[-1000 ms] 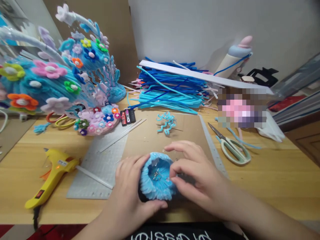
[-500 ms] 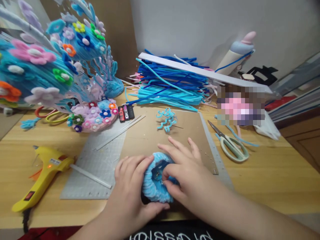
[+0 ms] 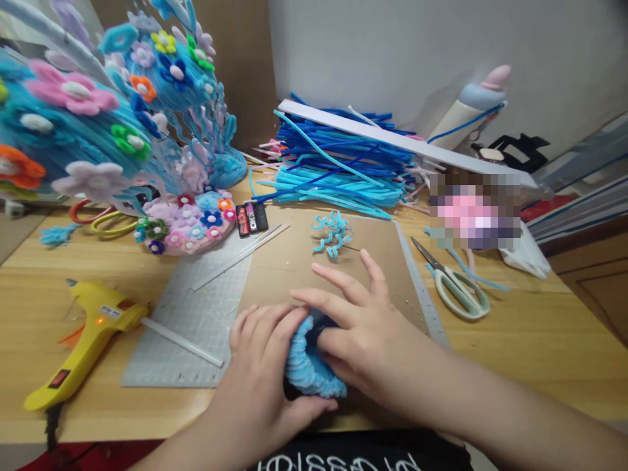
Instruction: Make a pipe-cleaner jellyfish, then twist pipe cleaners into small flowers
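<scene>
A fuzzy light-blue chenille cup (image 3: 308,366) sits on the brown cardboard sheet (image 3: 294,261) at the desk's (image 3: 530,340) near edge. The left hand (image 3: 260,379) wraps around its side to brace it, while the right hand (image 3: 363,333) presses thumb and forefinger into its opening, other fingers splayed. A yellow glue gun (image 3: 83,340) lies within left reach; scissors (image 3: 454,284) lie to the right.

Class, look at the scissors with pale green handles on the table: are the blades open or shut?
Shut: the scissors lie flat, blades together as one point.
</scene>
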